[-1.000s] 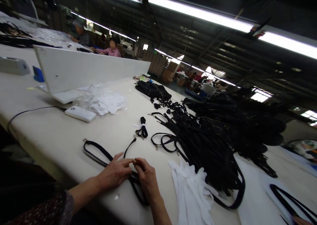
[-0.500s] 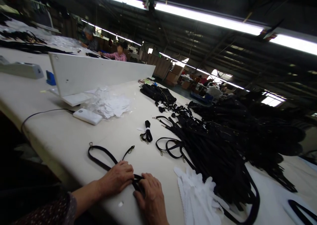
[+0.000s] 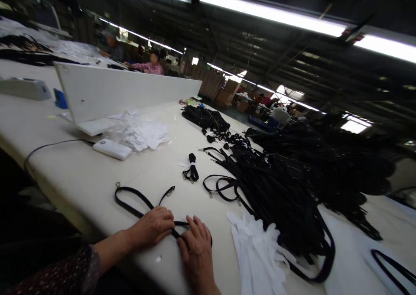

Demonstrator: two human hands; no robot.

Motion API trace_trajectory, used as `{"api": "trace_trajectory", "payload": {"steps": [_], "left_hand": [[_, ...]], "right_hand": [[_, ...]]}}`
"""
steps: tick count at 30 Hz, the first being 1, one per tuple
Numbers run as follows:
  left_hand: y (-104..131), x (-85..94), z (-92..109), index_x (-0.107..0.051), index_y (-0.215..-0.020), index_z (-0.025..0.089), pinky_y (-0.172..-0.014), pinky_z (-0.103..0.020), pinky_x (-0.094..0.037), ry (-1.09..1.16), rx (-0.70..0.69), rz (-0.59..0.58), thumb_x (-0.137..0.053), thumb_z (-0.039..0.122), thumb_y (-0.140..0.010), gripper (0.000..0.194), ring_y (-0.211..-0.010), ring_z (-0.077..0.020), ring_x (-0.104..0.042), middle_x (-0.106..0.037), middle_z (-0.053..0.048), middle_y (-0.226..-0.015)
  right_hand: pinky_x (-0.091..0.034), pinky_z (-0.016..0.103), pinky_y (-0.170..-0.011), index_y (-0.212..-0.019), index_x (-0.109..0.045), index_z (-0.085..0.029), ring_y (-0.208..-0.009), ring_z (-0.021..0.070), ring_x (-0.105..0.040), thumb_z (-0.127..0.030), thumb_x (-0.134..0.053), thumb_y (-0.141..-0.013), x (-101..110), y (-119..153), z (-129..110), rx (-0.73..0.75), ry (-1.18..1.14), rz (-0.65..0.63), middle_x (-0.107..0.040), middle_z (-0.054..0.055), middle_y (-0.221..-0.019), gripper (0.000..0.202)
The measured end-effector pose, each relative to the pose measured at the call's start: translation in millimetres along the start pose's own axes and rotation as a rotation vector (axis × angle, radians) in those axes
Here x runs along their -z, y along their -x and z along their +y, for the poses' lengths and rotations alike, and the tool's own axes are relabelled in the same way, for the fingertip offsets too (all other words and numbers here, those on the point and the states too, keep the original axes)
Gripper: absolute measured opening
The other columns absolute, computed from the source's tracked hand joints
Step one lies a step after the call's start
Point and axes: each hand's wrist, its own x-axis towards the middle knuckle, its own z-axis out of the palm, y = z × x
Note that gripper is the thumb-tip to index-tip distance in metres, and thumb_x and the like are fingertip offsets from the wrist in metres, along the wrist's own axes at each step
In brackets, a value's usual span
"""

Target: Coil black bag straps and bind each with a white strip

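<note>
A narrow black strap (image 3: 134,210) with metal clips at its ends lies looped on the pale tabletop near the front edge. My left hand (image 3: 155,226) is closed over its middle, fingers curled down to the table. Just to the right, my right hand (image 3: 197,247) grips the same strap between thumb and fingers, and a bend of it shows beyond the fingers. The part under both palms is hidden. Farther back lies a folded strap bundle (image 3: 193,167) with a white band around it. Beside my right hand is a stack of white scalloped strips (image 3: 255,251).
A heap of black straps (image 3: 273,191) covers the right side, with black bags (image 3: 208,117) behind. On the left are a white corded device (image 3: 112,149), a pile of white pieces in plastic (image 3: 146,132) and an upright white board (image 3: 130,87). Two people sit beyond.
My right hand has turned slightly, and the strap's bend now shows past its fingers. My left hand stays on the strap. The whole view has shifted a little.
</note>
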Motion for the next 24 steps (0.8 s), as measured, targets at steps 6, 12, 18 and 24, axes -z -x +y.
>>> {"api": "trace_trajectory", "payload": {"steps": [6,12,18,24], "left_hand": [[10.2,14.5,-11.6,-0.067,-0.097,0.025,-0.088,-0.036,-0.043,-0.049,0.001,0.019,-0.054,0.02,-0.095,0.015,-0.092,-0.0204,-0.061,-0.069,-0.003,-0.098],[11.1,13.3,-10.8,-0.068,-0.097,0.025,-0.085,-0.036,-0.045,-0.047,0.019,0.049,-0.055,0.02,-0.094,0.014,-0.088,-0.0205,-0.062,-0.07,-0.004,-0.097],[11.2,10.8,-10.3,-0.067,-0.097,0.025,-0.081,-0.036,-0.044,-0.046,0.031,0.055,-0.054,0.022,-0.095,0.014,-0.087,-0.0209,-0.062,-0.07,-0.005,-0.098],[12.4,11.0,-10.4,-0.067,-0.096,0.025,-0.08,-0.036,-0.044,-0.045,0.027,0.057,-0.055,0.021,-0.094,0.013,-0.086,-0.0209,-0.062,-0.07,-0.004,-0.098]], "right_hand": [[-0.036,0.059,-0.108,-0.086,-0.067,-0.027,-0.122,0.0298,-0.058,-0.018,-0.06,-0.086,12.7,-0.4,27.0,0.086,0.042,0.013,-0.071,0.005,-0.118,0.012],[-0.042,0.059,-0.104,-0.083,-0.067,-0.028,-0.12,0.0308,-0.06,-0.023,-0.062,-0.086,13.2,5.2,41.2,0.087,0.066,0.026,-0.071,0.004,-0.115,0.009],[-0.052,0.05,-0.098,-0.076,-0.068,-0.027,-0.123,0.0316,-0.059,-0.021,-0.062,-0.084,18.3,8.9,51.7,0.102,0.08,0.037,-0.07,0.004,-0.122,0.011],[-0.053,0.052,-0.097,-0.072,-0.068,-0.027,-0.128,0.0343,-0.054,-0.02,-0.065,-0.08,34.4,9.7,57.3,0.105,0.143,-0.001,-0.067,0.002,-0.128,0.011]]}}
